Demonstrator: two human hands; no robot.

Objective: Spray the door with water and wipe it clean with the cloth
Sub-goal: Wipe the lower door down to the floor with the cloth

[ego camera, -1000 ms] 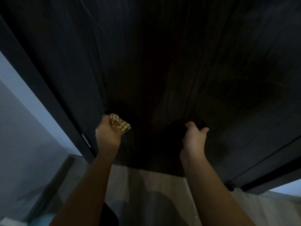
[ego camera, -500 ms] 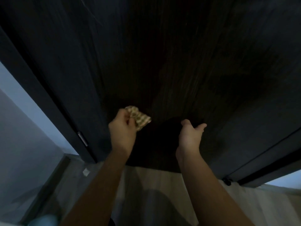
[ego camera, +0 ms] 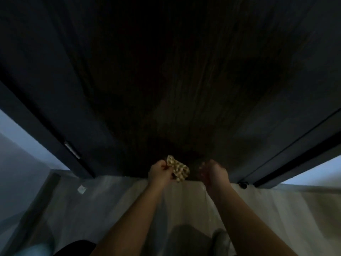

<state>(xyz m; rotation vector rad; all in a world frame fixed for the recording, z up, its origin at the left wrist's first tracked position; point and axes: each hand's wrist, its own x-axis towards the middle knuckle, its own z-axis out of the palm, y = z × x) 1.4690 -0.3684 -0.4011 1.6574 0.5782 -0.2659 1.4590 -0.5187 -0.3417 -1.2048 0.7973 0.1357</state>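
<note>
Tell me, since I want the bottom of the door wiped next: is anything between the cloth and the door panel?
Nothing visible is. The left hand grips the bunched tan checkered cloth right in front of the dark wood-grain door, near its bottom edge. The right hand hangs beside the cloth, not between it and the door.

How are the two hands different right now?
The left hand grips the checked cloth, while the right hand holds nothing. The left hand's fingers are curled round the cloth, and the right hand's fingers look loosely bent, though they are blurred. The left hand touches the cloth, while the right hand stays apart from it. Both hands are low down, near the bottom of the dark door, just above the floor.
</note>
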